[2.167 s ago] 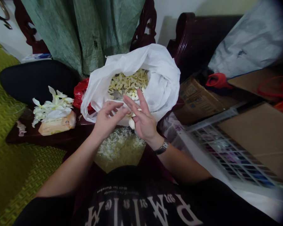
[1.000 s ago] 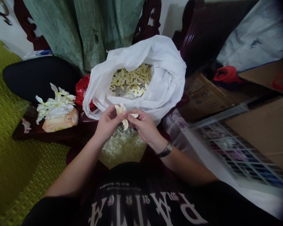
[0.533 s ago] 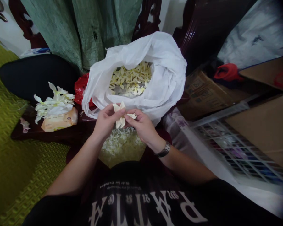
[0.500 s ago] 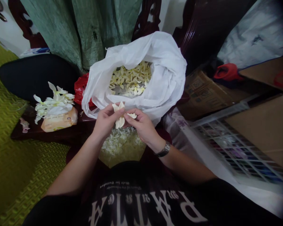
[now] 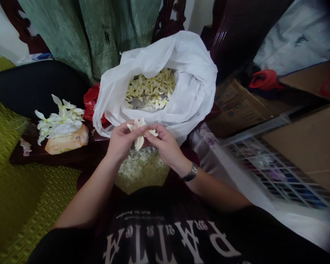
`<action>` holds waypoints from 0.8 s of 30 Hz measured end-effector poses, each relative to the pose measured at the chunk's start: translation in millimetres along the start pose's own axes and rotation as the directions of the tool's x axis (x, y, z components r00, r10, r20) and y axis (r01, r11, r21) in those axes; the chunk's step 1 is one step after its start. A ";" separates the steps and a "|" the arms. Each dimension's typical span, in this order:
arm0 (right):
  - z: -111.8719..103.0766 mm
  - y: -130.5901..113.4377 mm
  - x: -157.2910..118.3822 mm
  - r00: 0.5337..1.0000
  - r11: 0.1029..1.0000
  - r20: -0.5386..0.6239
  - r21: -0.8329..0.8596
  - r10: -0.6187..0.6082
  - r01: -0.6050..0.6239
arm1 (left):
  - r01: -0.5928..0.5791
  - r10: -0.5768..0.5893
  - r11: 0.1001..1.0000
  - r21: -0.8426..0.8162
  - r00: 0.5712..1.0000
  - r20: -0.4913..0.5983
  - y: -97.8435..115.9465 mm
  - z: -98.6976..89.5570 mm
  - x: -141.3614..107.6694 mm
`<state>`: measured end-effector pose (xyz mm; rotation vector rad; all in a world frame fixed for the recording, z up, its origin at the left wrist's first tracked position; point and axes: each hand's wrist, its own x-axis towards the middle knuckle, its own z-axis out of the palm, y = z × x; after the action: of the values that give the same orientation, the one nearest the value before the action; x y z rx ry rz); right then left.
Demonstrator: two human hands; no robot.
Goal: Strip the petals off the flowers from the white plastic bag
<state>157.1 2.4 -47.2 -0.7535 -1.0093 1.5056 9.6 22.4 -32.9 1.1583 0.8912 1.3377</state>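
Both hands meet in front of a white plastic bag (image 5: 196, 82). My left hand (image 5: 121, 141) pinches a pale cream flower (image 5: 139, 142) whose petals spread past the fingers. My right hand (image 5: 167, 145), with a metal watch on its wrist, is closed on another piece of white flower (image 5: 153, 132) close against the first. The fingertips of the two hands nearly touch. Inside the opened bag lie many yellowish-white flowers (image 5: 151, 86). Below my hands, in my lap, more white petals (image 5: 136, 161) are heaped on a pale yellowish surface; its edges are partly hidden by my arms.
Left of the bag, a bunch of white flowers (image 5: 61, 115) rests on an orange tissue pack (image 5: 67, 141). A red plastic bag (image 5: 91, 101) and a black cushion (image 5: 38, 88) are behind. To the right stand a cardboard box (image 5: 238, 106) and a white wire rack (image 5: 272, 176).
The view has shifted slightly. My hands stay together; the flower in the left is turned a little, and more of the white piece in the right shows.
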 end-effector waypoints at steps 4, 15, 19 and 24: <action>-0.6 1.1 0.5 1.000 1.000 -0.022 0.020 -0.021 0.021 | -0.088 0.087 0.996 0.021 0.996 0.036 -1.1 -2.0 1.8; -2.6 2.4 0.2 0.986 0.981 -0.053 -0.116 -0.160 0.154 | -0.036 0.038 0.998 0.052 0.999 -0.038 2.6 3.1 -2.0; -4.2 2.7 3.0 0.966 0.951 -0.060 -0.203 -0.251 0.234 | 0.000 0.003 0.998 0.064 0.999 -0.044 1.5 3.7 -2.7; -2.5 0.2 3.7 0.968 0.965 -0.076 -0.130 -0.239 0.229 | -0.073 0.062 0.978 0.194 0.996 0.062 2.1 0.2 -2.2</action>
<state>158.5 6.5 -48.2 -0.7519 -1.0871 1.2054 9.1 19.9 -31.1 1.3817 0.9670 1.2868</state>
